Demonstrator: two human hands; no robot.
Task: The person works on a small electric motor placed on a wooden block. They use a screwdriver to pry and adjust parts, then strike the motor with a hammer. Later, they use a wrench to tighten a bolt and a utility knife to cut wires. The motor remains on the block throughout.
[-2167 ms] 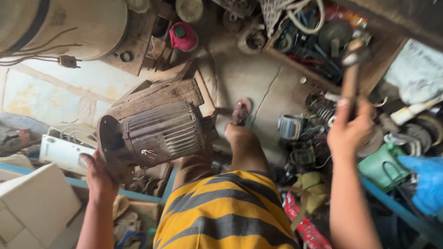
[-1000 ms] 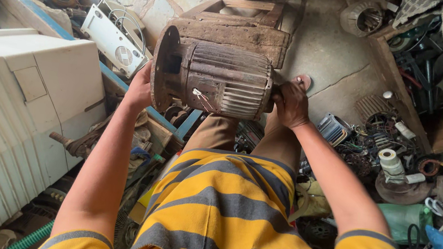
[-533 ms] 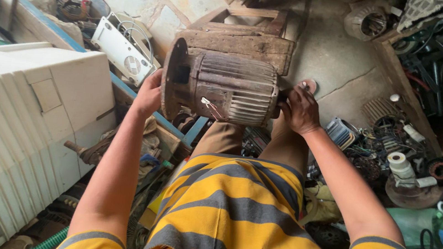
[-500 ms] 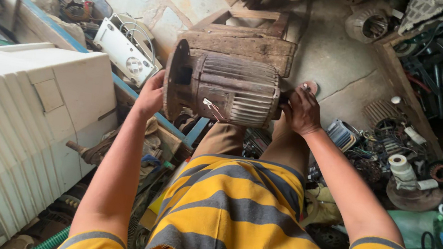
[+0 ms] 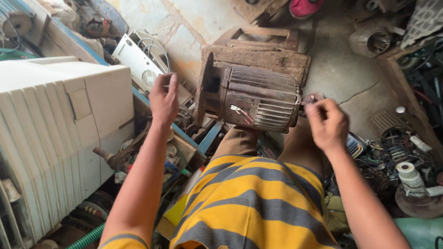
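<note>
A rusty, ribbed electric motor (image 5: 252, 97) lies on its side across my knees, in front of a worn wooden block (image 5: 257, 56). My left hand (image 5: 164, 98) hovers a little left of the motor's end flange, fingers apart and holding nothing. My right hand (image 5: 326, 122) is at the motor's right end, with the fingers curled and pinched on the short shaft stub (image 5: 309, 99) there. A thin white wire (image 5: 239, 111) hangs off the motor's casing. I wear a yellow and grey striped shirt.
A large white louvred cooler cabinet (image 5: 37, 131) fills the left. A white fan housing (image 5: 139, 62) leans by the wall. Scrap coils, wires and a white spool (image 5: 410, 176) crowd the right. A green jug (image 5: 426, 234) and a cracked concrete floor (image 5: 343, 77) are also there.
My left hand has let go of the motor's left end and moved left, clear of it. The right hand has slid from the motor's body out to its shaft end.
</note>
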